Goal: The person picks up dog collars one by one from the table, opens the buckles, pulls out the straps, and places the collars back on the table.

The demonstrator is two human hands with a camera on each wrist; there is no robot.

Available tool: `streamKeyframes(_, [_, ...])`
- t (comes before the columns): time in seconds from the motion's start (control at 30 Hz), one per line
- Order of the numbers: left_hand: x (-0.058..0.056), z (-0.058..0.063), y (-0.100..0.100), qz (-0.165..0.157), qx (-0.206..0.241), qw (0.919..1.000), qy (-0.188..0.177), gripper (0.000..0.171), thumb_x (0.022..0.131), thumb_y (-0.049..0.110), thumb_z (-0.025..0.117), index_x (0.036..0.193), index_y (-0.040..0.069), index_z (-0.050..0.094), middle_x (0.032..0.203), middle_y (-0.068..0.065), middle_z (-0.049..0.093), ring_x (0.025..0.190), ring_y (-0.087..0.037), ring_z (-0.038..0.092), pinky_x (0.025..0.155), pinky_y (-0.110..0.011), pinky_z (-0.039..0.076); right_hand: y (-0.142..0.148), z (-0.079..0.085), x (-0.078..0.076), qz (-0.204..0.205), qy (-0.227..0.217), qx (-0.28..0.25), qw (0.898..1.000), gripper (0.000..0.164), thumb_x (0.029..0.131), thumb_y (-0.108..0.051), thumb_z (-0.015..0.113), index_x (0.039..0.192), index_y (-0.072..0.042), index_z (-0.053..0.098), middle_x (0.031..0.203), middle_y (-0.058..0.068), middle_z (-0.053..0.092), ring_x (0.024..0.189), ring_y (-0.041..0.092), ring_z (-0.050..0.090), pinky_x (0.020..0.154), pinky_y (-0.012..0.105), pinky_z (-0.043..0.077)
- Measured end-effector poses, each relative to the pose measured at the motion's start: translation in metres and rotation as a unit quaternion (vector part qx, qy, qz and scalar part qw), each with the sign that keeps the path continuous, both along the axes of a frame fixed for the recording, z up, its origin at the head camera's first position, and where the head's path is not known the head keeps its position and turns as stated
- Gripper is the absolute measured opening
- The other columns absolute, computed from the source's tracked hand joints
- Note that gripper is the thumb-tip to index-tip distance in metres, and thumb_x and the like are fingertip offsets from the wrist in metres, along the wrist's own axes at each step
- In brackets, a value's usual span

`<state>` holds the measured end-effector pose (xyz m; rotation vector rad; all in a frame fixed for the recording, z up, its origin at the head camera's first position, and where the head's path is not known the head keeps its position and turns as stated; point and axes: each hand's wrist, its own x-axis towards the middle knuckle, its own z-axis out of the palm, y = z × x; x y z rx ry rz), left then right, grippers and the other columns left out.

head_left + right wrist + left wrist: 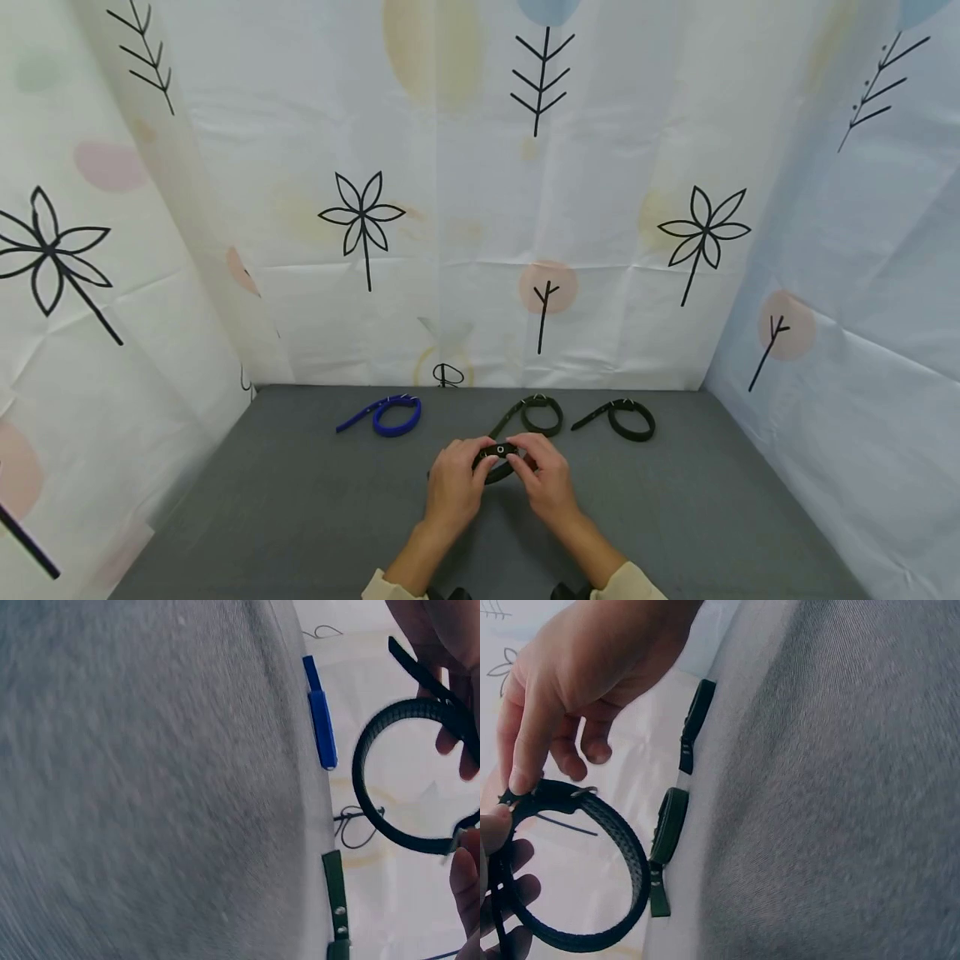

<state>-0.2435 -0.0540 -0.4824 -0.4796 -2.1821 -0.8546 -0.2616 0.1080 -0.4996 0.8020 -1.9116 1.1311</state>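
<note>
Above the grey table, both hands hold a black buckled collar (499, 476) closed into a loop. My left hand (453, 485) pinches the strap on the left of the small metal buckle (500, 450). On the buckle's other side, my right hand (549, 483) pinches the strap with thumb and fingertips. In the right wrist view the strap's free end (414, 667) sticks out past the left hand's fingers. A metal ring (585, 792) sits on the loop near the right hand's fingers in the left wrist view. Fingers partly cover the buckle area in the wrist views.
Along the table's back lie a blue collar (393, 432) at left, a green collar (558, 415) just behind the hands and another dark collar (632, 437) at right, each looped with a tail leftward. Patterned white cloth (480, 317) walls the grey table (300, 517) at back and sides.
</note>
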Motion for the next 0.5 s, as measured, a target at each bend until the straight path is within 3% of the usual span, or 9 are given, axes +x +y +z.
streamKeyframes(0.2, [0.0007,0.0035,-0.0021,0.006,-0.047,0.9988,0.012,0.019,0.08,0.022,0.078,0.097,0.014,0.072,0.087,0.002,0.07,0.074,-0.015,0.059,0.062,-0.033,0.045,0.0049,0.0028,-0.0035,-0.008,0.021,0.065,0.998,0.028,0.077,0.004,0.077,0.103,-0.003,0.069,0.101,0.004,0.062,0.068,0.007,0.052,0.06,0.016,0.044])
streamKeyframes(0.5, [0.0031,0.0033,0.0002,0.003,0.005,0.9998,-0.018,0.017,0.083,0.023,0.078,0.098,0.016,0.073,0.086,0.004,0.068,0.071,-0.012,0.058,0.058,-0.03,0.046,0.0042,0.0072,-0.0023,0.009,0.038,0.053,0.998,0.024,0.083,0.006,0.07,0.104,-0.004,0.065,0.098,0.007,0.059,0.072,0.012,0.054,0.064,0.019,0.045])
